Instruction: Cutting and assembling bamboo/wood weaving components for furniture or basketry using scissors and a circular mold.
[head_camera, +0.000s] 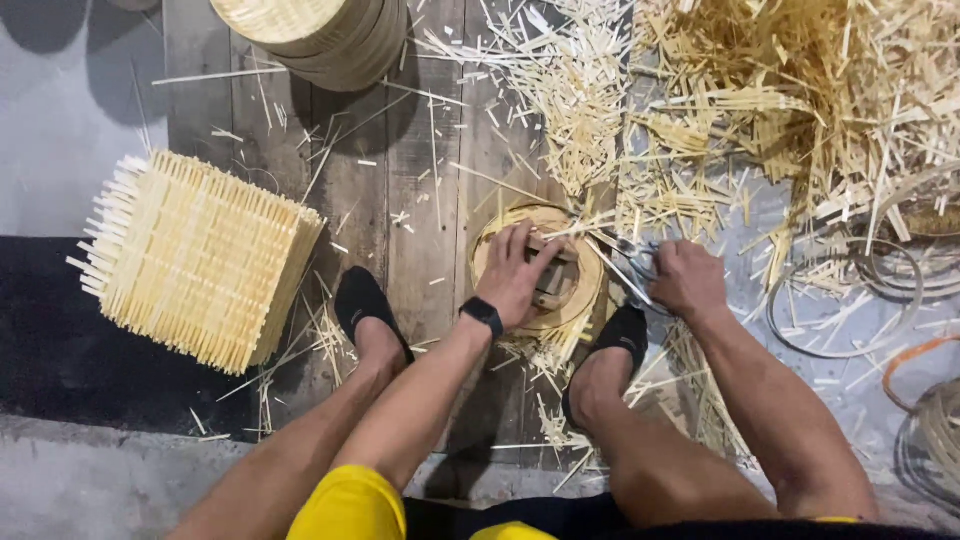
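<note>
Pressed flat, the left hand (516, 272) bears down with spread fingers on a small wooden block (553, 277) that sits on top of a round woven bamboo lid (585, 290) — open palm, nothing clasped. That lid lies on the plank floor (420, 200) between the person's two feet, each in a dark slipper. A black watch (483, 314) is strapped to the left wrist. Just to the lid's right, the right hand (688, 281) is closed around the handles of metal shears (628, 268), whose blades point in toward the lid's edge, where loose strip ends stick out.

Trimmed bamboo offcuts (800, 90) lie heaped beyond the hands and to the right, thinning out across the planks. Thin bamboo hoops (850, 300) rest on the grey floor right of the right hand — an orange one shows at the frame's edge. Well to the left stands a squared stack of woven bamboo mats (195, 260), ends bristling. At the top edge, a stack of round bamboo baskets (320, 35) is partly cut off.
</note>
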